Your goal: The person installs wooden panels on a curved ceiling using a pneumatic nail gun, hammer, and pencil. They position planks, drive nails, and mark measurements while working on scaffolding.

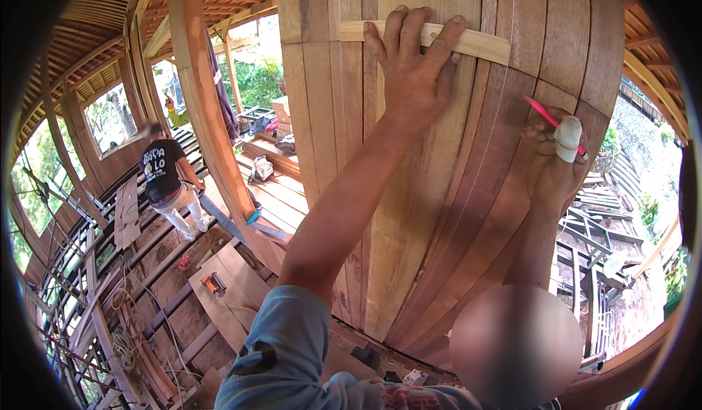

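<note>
My left hand (415,73) holds a pale wooden strip (479,44) against a wall of upright wooden planks (409,242). Its fingers are spread and reach over the strip's upper edge. The strip lies across the boards, tilted slightly down to the right. To the right and lower, my right hand (550,165) grips a slim red pencil or marker (540,110), its point up and left, close to the boards. A white wrapping (568,139) covers one finger of that hand. Thin light lines (479,168) run down the boards near it.
At the left, another person (164,168) in a black shirt bends over open floor beams. An orange and black power tool (213,284) lies on a wooden panel (232,278). A thick post (208,95) stands left of the wall. Cords and loose timber lie at lower left.
</note>
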The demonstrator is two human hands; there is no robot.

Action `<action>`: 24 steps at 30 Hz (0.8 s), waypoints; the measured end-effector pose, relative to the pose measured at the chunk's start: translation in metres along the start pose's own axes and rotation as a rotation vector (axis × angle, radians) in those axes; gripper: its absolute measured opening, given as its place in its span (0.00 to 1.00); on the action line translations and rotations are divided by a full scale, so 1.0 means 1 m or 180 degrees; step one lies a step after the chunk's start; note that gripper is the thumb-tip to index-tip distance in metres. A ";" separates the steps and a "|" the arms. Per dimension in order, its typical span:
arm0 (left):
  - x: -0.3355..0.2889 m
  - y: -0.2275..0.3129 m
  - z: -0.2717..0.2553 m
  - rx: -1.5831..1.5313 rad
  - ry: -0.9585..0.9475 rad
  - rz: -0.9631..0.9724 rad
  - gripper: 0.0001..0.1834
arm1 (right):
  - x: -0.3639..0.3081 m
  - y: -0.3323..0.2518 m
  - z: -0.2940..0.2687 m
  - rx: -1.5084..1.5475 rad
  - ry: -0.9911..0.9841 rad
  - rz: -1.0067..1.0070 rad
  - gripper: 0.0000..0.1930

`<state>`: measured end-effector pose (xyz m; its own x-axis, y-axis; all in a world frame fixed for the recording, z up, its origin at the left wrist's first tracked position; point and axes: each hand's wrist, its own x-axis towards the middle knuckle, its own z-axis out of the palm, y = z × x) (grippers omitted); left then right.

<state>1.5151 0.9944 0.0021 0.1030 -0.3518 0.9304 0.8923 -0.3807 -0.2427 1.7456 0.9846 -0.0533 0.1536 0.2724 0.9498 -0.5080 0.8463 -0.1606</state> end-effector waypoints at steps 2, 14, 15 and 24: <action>0.003 -0.011 0.002 -0.0002 0.0036 0.0009 0.29 | 0.007 0.011 0.007 0.0007 0.0025 -0.0101 0.15; 0.008 0.006 0.028 0.0010 -0.0241 -0.0016 0.27 | 0.048 0.004 0.001 0.0278 0.0637 0.0068 0.13; 0.007 0.003 0.029 0.0030 -0.0271 -0.0017 0.27 | 0.052 0.006 0.003 0.0273 0.0684 0.0144 0.13; 0.003 -0.004 0.026 0.0188 -0.0284 -0.0039 0.25 | 0.051 0.003 0.009 0.0035 0.0413 0.0239 0.13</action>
<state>1.5235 1.0172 0.0135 0.1282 -0.2689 0.9546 0.9179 -0.3324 -0.2169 1.7440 0.9970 -0.0029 0.2227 0.3921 0.8926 -0.5313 0.8164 -0.2261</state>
